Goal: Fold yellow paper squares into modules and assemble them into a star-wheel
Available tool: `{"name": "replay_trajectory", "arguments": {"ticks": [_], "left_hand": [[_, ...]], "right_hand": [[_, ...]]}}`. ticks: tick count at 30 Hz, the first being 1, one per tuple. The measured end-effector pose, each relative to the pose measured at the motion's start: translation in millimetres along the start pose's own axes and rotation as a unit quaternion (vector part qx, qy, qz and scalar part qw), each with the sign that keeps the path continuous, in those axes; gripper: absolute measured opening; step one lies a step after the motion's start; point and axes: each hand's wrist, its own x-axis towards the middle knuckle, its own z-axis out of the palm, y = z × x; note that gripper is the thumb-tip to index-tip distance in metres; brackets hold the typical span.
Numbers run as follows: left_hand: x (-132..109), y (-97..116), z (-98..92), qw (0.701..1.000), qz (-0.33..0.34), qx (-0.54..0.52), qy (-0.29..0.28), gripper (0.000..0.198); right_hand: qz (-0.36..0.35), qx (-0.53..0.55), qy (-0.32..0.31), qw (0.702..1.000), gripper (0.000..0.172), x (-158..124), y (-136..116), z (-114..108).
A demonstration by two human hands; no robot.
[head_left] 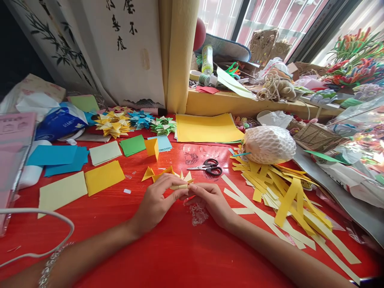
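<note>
My left hand (157,204) and my right hand (211,202) meet over the red table (168,256). Both pinch a small folded pale-yellow paper strip (179,187) between their fingertips. Just behind the fingers lie several folded yellow and cream paper points (163,173). Black-handled scissors (208,167) rest a little farther back. A heap of yellow and cream paper strips (279,188) spreads out to the right of my right hand.
Paper squares in cream (61,192), yellow (104,177), blue (57,159) and green (132,145) lie at left. Finished paper stars (114,123) sit at the back, beside yellow sheets (207,128). A net-wrapped round object (268,145) and a cluttered window ledge (240,105) stand at right.
</note>
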Motion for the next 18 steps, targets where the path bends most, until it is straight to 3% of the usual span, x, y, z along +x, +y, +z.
{"name": "replay_trajectory", "arguments": {"ticks": [3, 6, 12, 18], "left_hand": [[1.9, -0.6, -0.4, 0.999, -0.038, -0.027, -0.001, 0.012], [4.2, -2.2, -0.5, 0.996, -0.055, -0.064, 0.014, 0.011], [3.2, -3.0, 1.5, 0.988, -0.101, -0.111, 0.023, 0.016], [-0.7, -1.6, 3.5, 0.993, -0.084, -0.077, 0.005, 0.026]], "right_hand": [[-0.007, -0.011, 0.019, 1.000, 0.021, 1.6, 0.5, 0.9], [-0.001, -0.022, 0.019, 1.000, 0.028, 2.2, 1.1, 0.7], [0.026, -0.074, -0.040, 0.996, 0.032, -0.1, 0.1, 0.7], [0.031, -0.024, -0.032, 0.999, 0.026, 2.4, -1.3, -1.5]]}}
